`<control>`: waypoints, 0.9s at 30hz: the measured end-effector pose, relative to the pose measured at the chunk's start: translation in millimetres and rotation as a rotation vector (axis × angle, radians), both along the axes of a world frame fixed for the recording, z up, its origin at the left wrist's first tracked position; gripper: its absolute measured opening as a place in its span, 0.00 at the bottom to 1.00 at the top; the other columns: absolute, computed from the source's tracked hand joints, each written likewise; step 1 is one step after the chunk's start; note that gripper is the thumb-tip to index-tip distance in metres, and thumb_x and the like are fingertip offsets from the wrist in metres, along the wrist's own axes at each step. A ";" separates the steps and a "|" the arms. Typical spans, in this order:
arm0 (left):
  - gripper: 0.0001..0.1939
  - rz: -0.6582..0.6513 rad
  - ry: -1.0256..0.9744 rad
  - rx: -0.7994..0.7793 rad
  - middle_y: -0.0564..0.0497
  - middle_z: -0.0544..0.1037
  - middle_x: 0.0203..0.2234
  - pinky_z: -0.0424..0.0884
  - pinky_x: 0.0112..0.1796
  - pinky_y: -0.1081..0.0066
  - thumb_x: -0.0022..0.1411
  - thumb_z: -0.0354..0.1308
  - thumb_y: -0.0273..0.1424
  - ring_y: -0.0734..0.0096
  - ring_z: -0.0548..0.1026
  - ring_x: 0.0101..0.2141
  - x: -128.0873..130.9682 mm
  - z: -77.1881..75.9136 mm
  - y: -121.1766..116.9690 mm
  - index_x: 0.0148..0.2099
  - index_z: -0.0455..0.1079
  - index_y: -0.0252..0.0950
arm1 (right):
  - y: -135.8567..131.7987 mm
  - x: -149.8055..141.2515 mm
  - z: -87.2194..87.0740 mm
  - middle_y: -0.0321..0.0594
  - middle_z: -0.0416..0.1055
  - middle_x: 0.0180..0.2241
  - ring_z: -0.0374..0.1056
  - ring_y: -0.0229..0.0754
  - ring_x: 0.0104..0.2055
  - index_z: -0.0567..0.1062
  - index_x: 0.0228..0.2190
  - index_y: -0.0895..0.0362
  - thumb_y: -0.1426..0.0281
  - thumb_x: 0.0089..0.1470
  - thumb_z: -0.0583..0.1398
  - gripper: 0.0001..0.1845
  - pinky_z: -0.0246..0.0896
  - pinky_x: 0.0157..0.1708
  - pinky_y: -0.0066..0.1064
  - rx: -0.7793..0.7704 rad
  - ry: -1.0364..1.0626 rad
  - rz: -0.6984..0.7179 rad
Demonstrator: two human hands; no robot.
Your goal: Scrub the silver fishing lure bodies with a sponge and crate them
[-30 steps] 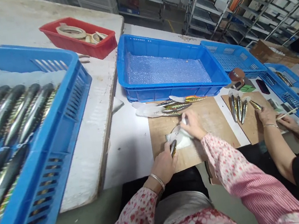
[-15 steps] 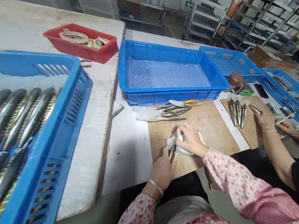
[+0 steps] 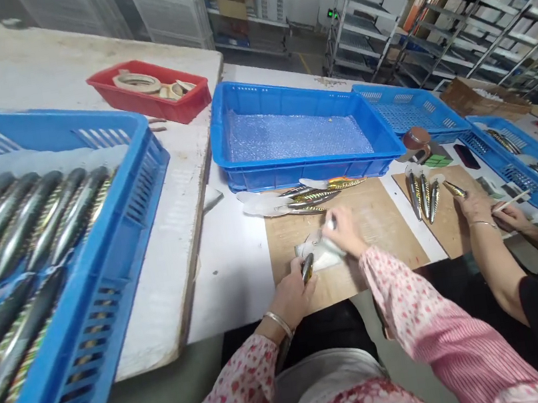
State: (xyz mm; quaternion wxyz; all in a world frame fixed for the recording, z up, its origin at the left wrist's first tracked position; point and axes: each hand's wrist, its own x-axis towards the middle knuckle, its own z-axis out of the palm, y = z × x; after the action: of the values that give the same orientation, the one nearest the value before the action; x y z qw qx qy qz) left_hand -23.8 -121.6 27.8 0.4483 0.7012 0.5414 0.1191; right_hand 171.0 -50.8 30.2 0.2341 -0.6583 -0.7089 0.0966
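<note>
My left hand [image 3: 290, 296] is closed around a dark and gold fish-shaped fishing lure [image 3: 308, 268], whose front end with a clear lip sticks out past the fingers. My right hand [image 3: 346, 234] is pinched on a small white object [image 3: 331, 222], partly hidden by the fingers and a little blurred. Under both hands a white cloth [image 3: 327, 259] lies on a brown cardboard sheet [image 3: 384, 225]. Just beyond, several similar lures [image 3: 307, 201] with clear lips lie along the cardboard's far edge.
A blue crate [image 3: 314, 164] lined with bubble wrap stands behind the lures. At left, another blue crate [image 3: 143, 173] holds rows of lures, with a red tray [image 3: 174, 108] of tape rolls behind. On the right, a co-worker's hands [image 3: 479, 207] handle a lure and a thin stick.
My right hand has drawn away from the lure, up and to the right, with the small white object. More of the cloth shows. My left hand keeps the lure in nearly the same place.
</note>
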 end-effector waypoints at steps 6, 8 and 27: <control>0.18 -0.235 0.353 0.154 0.47 0.76 0.40 0.68 0.38 0.67 0.62 0.49 0.38 0.59 0.76 0.40 -21.3 26.4 11.4 0.54 0.61 0.42 | 24.7 40.8 11.5 0.40 0.64 0.37 0.61 0.45 0.42 0.62 0.31 0.54 0.68 0.44 0.55 0.08 0.57 0.45 0.37 0.203 0.212 -0.081; 0.16 -0.281 0.485 0.229 0.46 0.75 0.42 0.68 0.38 0.66 0.63 0.50 0.38 0.58 0.76 0.41 -25.3 26.5 21.2 0.52 0.64 0.42 | 20.2 41.5 10.6 0.40 0.64 0.39 0.62 0.45 0.44 0.62 0.32 0.54 0.68 0.45 0.55 0.10 0.57 0.46 0.37 0.204 0.251 0.039; 0.12 -0.339 0.598 0.312 0.44 0.76 0.38 0.69 0.35 0.65 0.62 0.51 0.33 0.57 0.77 0.37 -22.0 3.6 46.8 0.47 0.66 0.37 | 15.9 5.0 6.1 0.42 0.65 0.47 0.59 0.48 0.50 0.70 0.39 0.54 0.65 0.47 0.61 0.15 0.51 0.48 0.38 0.026 0.002 0.398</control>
State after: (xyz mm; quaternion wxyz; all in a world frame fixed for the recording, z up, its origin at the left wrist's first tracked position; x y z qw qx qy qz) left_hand -45.7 -74.9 31.3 0.1716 0.8446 0.4998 -0.0857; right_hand 176.1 -34.9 36.2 0.2195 -0.5018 -0.8261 0.1327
